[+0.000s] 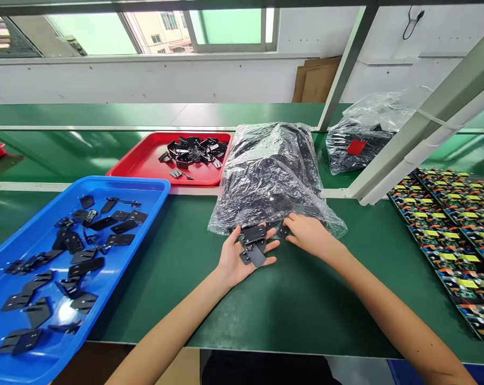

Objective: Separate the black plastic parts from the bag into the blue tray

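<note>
My left hand (236, 260) is palm up with its fingers spread, and several flat black plastic parts (254, 245) rest in a small pile on the palm and fingers. Just to its right, my right hand (308, 233) pinches another black plastic part (283, 231) at the front edge of a clear plastic bag (274, 171). Black pieces fill the bag, which lies on the green bench in front of me. The right fingertips partly hide the part between them.
On the left, a blue tray (166, 184) holds scattered black parts. Behind it, a red tray (137, 168) carries a heap of smaller black pieces. Circuit boards (454, 230) lie at the right, beside a slanted metal post (422, 123). Another filled bag (358, 144) stands behind.
</note>
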{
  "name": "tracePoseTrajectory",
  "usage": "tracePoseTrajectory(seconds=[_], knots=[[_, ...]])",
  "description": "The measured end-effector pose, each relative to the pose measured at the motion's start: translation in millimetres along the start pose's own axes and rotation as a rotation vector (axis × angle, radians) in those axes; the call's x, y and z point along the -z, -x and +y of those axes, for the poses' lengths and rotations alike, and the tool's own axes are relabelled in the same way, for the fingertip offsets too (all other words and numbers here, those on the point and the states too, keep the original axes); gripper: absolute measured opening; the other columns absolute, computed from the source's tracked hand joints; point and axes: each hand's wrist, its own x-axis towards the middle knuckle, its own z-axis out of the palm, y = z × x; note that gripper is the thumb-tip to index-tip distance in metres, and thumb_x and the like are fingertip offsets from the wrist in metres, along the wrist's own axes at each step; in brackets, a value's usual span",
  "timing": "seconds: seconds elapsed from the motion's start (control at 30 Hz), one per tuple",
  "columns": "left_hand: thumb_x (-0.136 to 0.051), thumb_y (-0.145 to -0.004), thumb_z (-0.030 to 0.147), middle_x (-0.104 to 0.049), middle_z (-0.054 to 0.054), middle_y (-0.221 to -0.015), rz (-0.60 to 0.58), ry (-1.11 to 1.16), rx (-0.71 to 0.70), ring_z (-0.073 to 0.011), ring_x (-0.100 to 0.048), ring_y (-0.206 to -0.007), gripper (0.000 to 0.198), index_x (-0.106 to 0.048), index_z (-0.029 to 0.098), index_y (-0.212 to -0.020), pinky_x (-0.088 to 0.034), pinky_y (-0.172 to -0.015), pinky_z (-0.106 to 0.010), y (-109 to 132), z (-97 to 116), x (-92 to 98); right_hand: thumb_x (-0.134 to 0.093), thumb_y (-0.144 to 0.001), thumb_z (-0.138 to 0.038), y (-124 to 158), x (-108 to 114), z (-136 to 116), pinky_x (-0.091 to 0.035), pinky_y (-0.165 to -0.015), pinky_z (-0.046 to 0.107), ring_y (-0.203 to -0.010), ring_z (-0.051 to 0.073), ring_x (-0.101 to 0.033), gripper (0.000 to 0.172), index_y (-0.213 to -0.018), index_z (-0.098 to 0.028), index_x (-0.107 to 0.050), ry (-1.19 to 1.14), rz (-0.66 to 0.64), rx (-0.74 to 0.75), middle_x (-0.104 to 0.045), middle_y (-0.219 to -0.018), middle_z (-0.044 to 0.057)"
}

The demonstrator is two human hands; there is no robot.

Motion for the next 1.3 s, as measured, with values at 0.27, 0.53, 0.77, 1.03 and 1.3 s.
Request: tracePoseTrajectory(seconds=[0.27,0.53,0.77,1.03,1.3], knots=[[-0.036,-0.090,0.039,-0.057,-0.013,-0.126,-0.023,-0.028,-0.009,-0.0302,-0.062,-0.100,0.048,-0.042,0.021,-0.135,-0.051,-0.075,-0.046,0.8,0.4,-1.0,-0.038,-0.085,-0.003,-6.0,-13.4,4.5,-0.043,-0.064,0.026,-0.091,0.019,-0.055,0.035,-0.115,-0.016,-0.052,-0.085,0.116,0.170,-0.053,-0.107,0.009],[-0.040,-0.089,0.035,-0.059,-0.014,-0.123,0.016,-0.037,-0.021,-0.0315,-0.061,-0.101,0.041,-0.052,0.019,-0.124,-0.052,-0.075,-0.046,0.2,0.0,2.3,-0.042,-0.085,-0.007,-7.5,-16.0,10.5,-0.040,-0.061,0.026,-0.080,0.018,-0.055,0.019,-0.094,-0.014,-0.057,-0.075,0.097,0.115,-0.056,-0.094,0.009],[-0.040,-0.089,0.036,-0.052,-0.012,-0.132,0.004,-0.038,-0.007,-0.0352,-0.053,-0.114,0.042,-0.050,0.018,-0.125,-0.053,-0.075,-0.045,-0.4,0.5,1.3,-0.045,-0.085,-0.011,-4.7,3.0,18.2,-0.039,-0.065,0.027,-0.078,0.017,-0.053,0.016,-0.083,-0.017,-0.060,-0.418,0.258,0.065,-0.059,-0.081,0.005],[-0.039,-0.089,0.041,-0.056,-0.017,-0.126,-0.019,-0.111,0.099,-0.0378,-0.056,-0.109,0.047,-0.050,0.016,-0.127,-0.054,-0.066,-0.043,-4.7,-4.5,6.4,-0.054,-0.081,-0.026,0.1,14.2,-4.4,-0.040,-0.058,0.024,-0.063,0.012,-0.053,0.017,-0.090,-0.018,-0.066,-1.031,0.273,0.065,-0.064,-0.076,0.001],[-0.036,-0.090,0.043,-0.053,-0.021,-0.128,-0.064,-0.157,0.138,-0.0386,-0.055,-0.110,0.051,-0.052,0.010,-0.125,-0.055,-0.063,-0.040,-5.7,-5.5,8.6,-0.052,-0.082,-0.021,-6.2,-1.2,-10.7,-0.036,-0.056,0.022,-0.059,0.010,-0.047,0.018,-0.089,-0.018,-0.068,-0.945,0.298,0.143,-0.059,-0.071,0.000]])
